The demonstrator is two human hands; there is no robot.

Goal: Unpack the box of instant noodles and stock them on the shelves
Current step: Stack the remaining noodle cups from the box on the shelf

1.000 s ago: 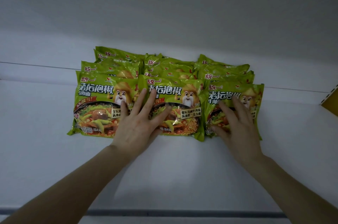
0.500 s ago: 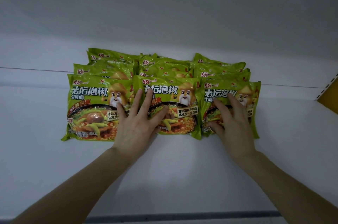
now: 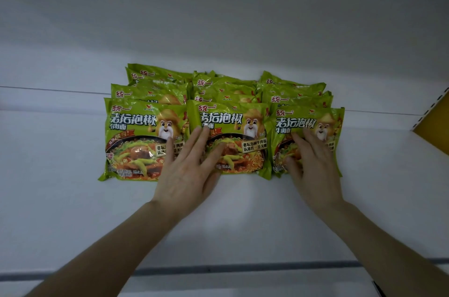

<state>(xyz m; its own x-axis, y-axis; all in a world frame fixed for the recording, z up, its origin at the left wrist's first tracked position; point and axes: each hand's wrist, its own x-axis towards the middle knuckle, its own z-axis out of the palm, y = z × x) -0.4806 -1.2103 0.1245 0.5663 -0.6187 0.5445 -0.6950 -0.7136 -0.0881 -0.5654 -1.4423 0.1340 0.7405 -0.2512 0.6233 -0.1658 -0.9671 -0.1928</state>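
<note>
Here, green noodle packets [image 3: 145, 126] lie in three overlapping rows on the shelf [image 3: 60, 199]. The left hand [image 3: 187, 175], fingers spread, presses the middle front packet [image 3: 243, 131]; the right hand [image 3: 315, 165] lies flat, fingers straight, on the right front packet [image 3: 306, 119] just beside it.

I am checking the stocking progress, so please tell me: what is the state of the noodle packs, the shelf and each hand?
Noodle packs: sealed, in three side-by-side rows, overlapping toward the back.
Shelf: holds the packs.
Left hand: open, fingers flat across the front of the left and middle rows.
Right hand: open, fingers flat on the front of the right row.
</note>
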